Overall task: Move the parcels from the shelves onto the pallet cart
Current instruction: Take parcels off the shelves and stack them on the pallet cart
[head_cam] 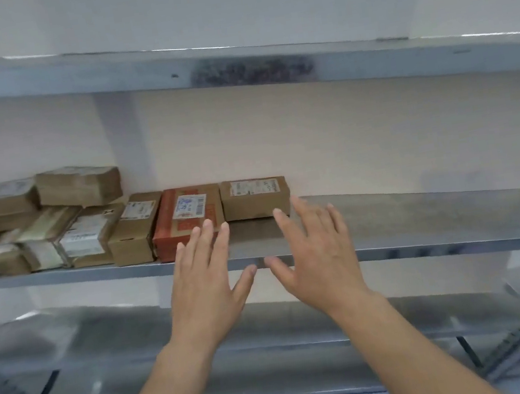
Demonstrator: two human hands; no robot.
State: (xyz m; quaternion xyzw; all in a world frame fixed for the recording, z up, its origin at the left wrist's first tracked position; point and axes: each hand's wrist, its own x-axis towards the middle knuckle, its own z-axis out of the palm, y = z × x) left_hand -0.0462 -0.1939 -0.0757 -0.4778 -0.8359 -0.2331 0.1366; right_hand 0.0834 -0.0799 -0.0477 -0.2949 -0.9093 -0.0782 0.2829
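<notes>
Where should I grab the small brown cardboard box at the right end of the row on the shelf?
Grip the small brown cardboard box by its left and right side faces, reaching from the front. It lies flat, set back on the grey metal shelf, with its right side free; the red cardboard box sits close on its left, so probably slide it rightward first.

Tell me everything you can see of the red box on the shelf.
The red box is closed cardboard, with a white printed label on top. It lies flat on the middle shelf, one short end at the front edge. A long brown box sits close on its left, a small brown box by its right rear. Fingers of the left hand cover its front right corner; contact cannot be judged.
</notes>
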